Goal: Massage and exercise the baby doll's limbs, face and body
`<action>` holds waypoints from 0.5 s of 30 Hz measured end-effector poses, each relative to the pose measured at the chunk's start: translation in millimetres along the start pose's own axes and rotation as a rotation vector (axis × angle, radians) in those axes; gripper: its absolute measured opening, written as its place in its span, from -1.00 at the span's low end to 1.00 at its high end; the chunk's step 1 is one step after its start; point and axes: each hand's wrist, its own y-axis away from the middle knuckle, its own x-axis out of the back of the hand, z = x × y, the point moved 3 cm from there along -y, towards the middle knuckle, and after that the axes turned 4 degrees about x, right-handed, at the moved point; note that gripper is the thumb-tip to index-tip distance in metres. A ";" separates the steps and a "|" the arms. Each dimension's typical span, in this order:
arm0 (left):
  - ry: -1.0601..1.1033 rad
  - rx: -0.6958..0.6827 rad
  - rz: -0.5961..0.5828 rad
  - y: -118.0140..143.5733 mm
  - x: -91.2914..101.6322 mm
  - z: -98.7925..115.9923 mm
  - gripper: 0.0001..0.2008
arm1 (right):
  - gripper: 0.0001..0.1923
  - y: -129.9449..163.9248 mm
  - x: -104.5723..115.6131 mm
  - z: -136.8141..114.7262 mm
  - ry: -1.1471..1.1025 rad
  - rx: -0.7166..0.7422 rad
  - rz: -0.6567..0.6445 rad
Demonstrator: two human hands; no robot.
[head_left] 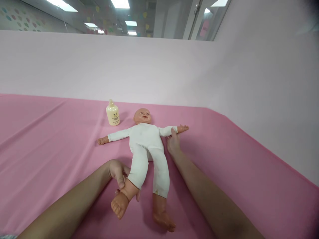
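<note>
Doll (144, 136) lies face-up on pink mat (62, 136), left hand (118, 172) wrapped round its ankle (131, 188), apparently supporting the leg, right hand (174, 144) seemingly pinching its forearm (166, 131) steady, fingers partly hidden, bottle (113, 115) upright nearby.

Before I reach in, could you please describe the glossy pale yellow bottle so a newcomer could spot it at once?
On the wrinkled pink covering below the white wall lies a bald baby doll in white. Left of its head in the picture is the pale yellow bottle: unlike the doll, it stands upright and carries dark print.
</note>
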 end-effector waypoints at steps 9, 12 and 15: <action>0.201 -0.401 0.448 12.4 29.6 -6.1 -0.32 | -0.32 18.1 -19.0 -19.4 0.014 0.107 -0.182; 0.306 -0.510 0.635 16.0 38.6 -4.8 -0.39 | -0.39 23.2 -23.4 -20.1 0.059 0.103 -0.306; 0.353 -0.598 0.631 16.0 41.2 -1.2 -0.41 | -0.43 26.4 -25.4 -23.1 0.174 0.188 -0.438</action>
